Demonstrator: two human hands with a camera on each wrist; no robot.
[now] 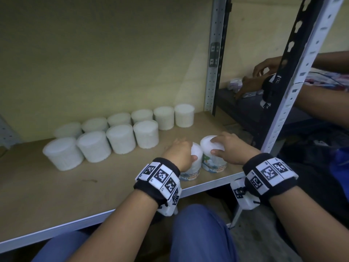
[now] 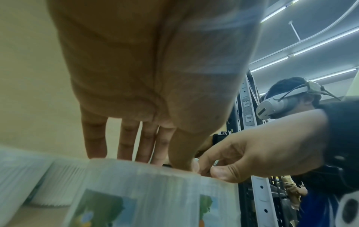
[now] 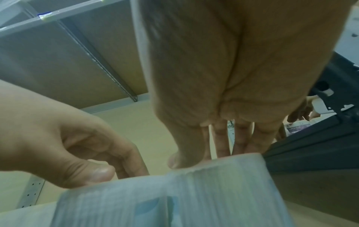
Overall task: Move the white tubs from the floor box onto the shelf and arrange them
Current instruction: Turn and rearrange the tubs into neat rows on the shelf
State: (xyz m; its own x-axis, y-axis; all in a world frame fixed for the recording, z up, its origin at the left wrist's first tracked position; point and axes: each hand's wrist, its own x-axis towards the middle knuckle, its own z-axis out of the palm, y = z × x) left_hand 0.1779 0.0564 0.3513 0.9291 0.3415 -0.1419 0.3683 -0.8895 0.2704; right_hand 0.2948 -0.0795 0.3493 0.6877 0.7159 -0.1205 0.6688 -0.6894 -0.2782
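Note:
Two white tubs with blue picture labels stand side by side at the front right of the wooden shelf [image 1: 56, 195]. My left hand [image 1: 184, 150] grips the left tub [image 1: 190, 172] from above, thumb on its near rim. My right hand [image 1: 217, 146] grips the right tub [image 1: 212, 161] the same way. The left wrist view has my left fingers [image 2: 97, 138] reaching over the left tub [image 2: 139, 192]. The right wrist view shows my thumb [image 3: 182, 155] on the right tub [image 3: 223, 192]. Several more white tubs [image 1: 120, 138] stand in two rows behind. The floor box is out of sight.
A grey slotted post [image 1: 213, 63] stands at the shelf's back right and a white one [image 1: 294, 87] at its front right. Beyond them another person's hands [image 1: 264, 72] work on a dark neighbouring shelf. My knees in blue trousers [image 1: 198, 235] are below the shelf's front edge.

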